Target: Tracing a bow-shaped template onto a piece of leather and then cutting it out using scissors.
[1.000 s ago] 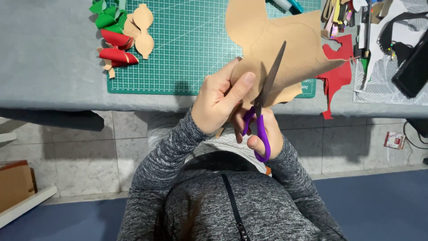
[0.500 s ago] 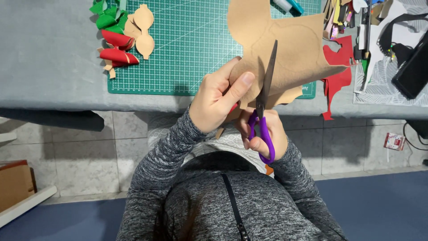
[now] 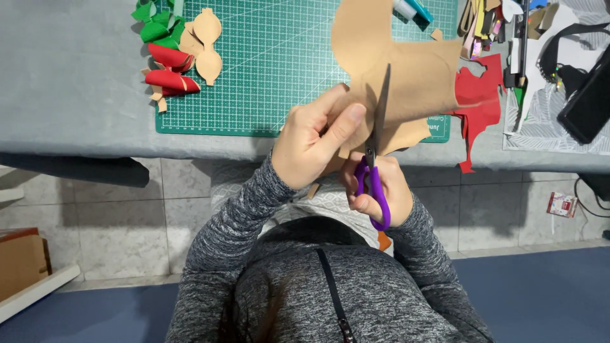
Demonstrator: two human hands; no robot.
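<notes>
Tan sheet point(image 3: 406, 70), large and irregular, held up over the near edge of the green cutting mat point(image 3: 279, 63), its lower part pinched between thumb and fingers of the left hand point(image 3: 314, 143). Scissors point(image 3: 376, 136) with purple handles gripped in the right hand point(image 3: 381, 190), fingers through the loops and closed round them — blades now nearly together and pointing almost straight up into the sheet, where a second ago they leaned further to the right and stood a little more apart. Left hand and sheet much where they were before. Just right of the sheet, a red offcut point(image 3: 480, 105) lying across the mat's edge and onto the grey table point(image 3: 70, 82). At the mat's far left corner, a small heap — red curled pieces point(image 3: 168, 70), green pieces point(image 3: 155, 28) and tan cut shapes point(image 3: 204, 44), touching one another. At the far right, a clutter of tools and strips point(image 3: 489, 22) and a black case point(image 3: 588, 101) resting on a white sheet. No tray or box on the table holding any of it; a cardboard box point(image 3: 22, 260) on the floor at the left, contents hidden.
</notes>
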